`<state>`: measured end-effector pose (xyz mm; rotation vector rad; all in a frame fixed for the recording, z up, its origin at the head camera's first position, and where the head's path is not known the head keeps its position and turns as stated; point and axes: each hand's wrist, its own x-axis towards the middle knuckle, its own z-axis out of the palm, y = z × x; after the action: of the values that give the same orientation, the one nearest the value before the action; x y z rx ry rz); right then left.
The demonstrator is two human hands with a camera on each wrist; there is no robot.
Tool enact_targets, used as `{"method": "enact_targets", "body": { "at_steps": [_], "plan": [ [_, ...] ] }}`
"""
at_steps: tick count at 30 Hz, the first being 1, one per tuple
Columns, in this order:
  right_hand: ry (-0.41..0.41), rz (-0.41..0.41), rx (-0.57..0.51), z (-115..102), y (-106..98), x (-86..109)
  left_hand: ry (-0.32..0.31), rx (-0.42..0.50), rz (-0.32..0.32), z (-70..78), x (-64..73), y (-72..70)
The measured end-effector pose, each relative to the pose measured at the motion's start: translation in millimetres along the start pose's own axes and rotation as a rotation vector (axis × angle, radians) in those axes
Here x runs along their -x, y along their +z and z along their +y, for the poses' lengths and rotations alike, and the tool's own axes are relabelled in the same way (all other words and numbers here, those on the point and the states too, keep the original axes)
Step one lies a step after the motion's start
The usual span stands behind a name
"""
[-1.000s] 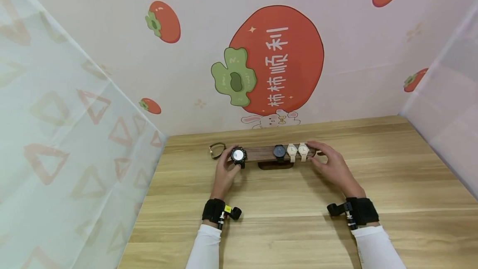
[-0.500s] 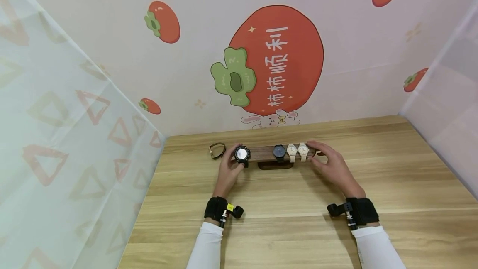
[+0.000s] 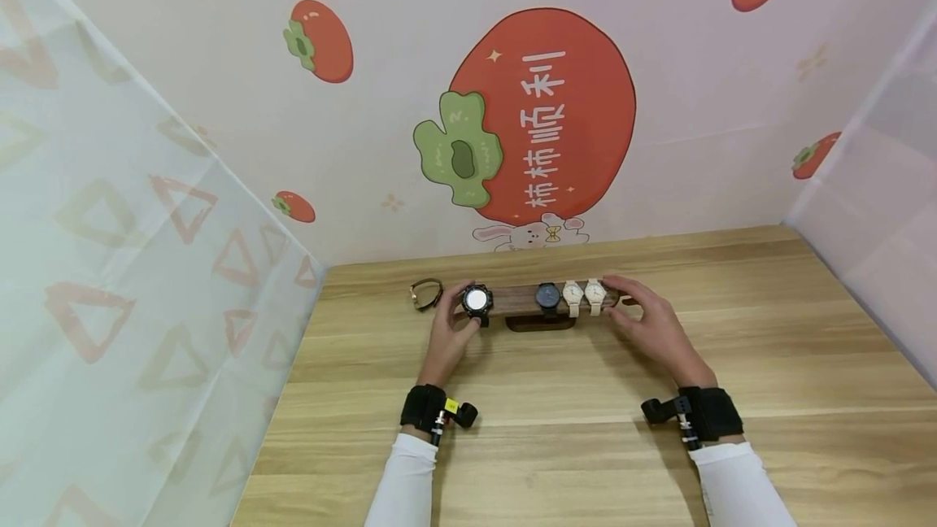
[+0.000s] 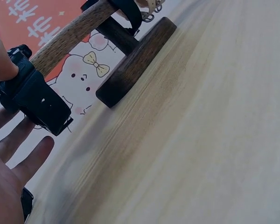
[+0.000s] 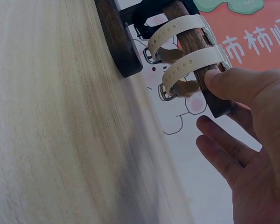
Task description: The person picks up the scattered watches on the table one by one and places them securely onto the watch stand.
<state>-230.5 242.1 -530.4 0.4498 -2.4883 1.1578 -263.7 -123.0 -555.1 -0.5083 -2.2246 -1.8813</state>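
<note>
A dark wooden watch stand [image 3: 512, 301] runs across the back of the table, its bar raised over a base [image 3: 540, 324]. My left hand [image 3: 445, 340] pinches a chunky black watch [image 3: 477, 300] around the bar's left end, thumb in front. In the left wrist view, that watch's black strap [image 4: 42, 100] circles the bar. At the other end, my right hand [image 3: 659, 333] grips the bar's tip, the thumb pressing beside the cream straps [image 5: 196, 60]. A dark-faced watch [image 3: 547, 296] and two cream watches [image 3: 573, 294] sit on the bar's right half.
A thin dark-strapped watch [image 3: 414, 297] with a gold-coloured case lies on the table [image 3: 542, 462], left of the stand. Close behind rises a printed back wall [image 3: 381, 137], with side walls at left and right.
My left hand has slid the black watch slightly to the right along the bar, then stayed nearly still. The right hand has kept its place at the bar's end.
</note>
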Motion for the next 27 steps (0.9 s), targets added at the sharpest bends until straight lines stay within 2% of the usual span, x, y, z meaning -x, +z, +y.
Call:
{"method": "enact_targets", "body": {
  "at_steps": [22,27],
  "plan": [
    [-0.030,0.015,0.000,3.2,0.4,-1.0,0.031,-0.033,-0.028,2.8,-2.3,5.3],
    [-0.030,0.012,0.005,2.6,0.4,-0.7,0.007,-0.047,-0.026,4.7,-1.7,8.0]
  ]
}}
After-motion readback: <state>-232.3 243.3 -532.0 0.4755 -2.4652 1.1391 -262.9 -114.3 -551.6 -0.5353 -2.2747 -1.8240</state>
